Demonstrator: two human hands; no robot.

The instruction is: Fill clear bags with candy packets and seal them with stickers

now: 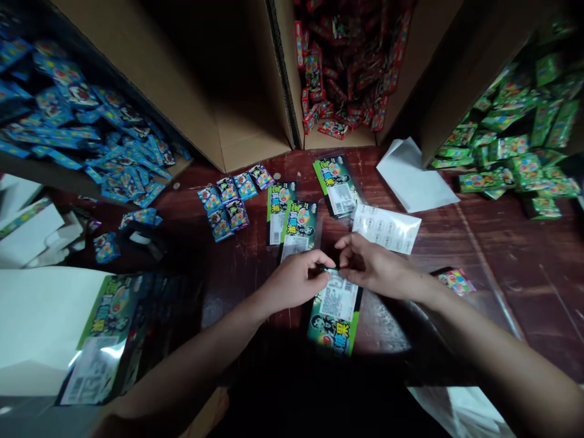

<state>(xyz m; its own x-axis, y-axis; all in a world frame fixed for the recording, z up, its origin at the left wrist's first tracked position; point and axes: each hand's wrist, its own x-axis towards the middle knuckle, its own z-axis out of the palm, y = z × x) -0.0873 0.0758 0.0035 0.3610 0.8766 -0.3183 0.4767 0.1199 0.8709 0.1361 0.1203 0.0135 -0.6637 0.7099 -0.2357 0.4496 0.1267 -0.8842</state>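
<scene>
My left hand and my right hand meet over the far end of a green-and-black printed bag that lies flat on the dark wooden table. Both hands pinch the bag's top edge, fingers curled together. Just beyond them lie two more such bags and a third, plus a white sticker sheet. A small cluster of blue sachets sits to the left of those bags.
Cardboard boxes ring the table: blue sachets at left, an empty-looking box, red sachets at the back, green sachets at right. A stack of printed bags lies at lower left, white sheets at back right.
</scene>
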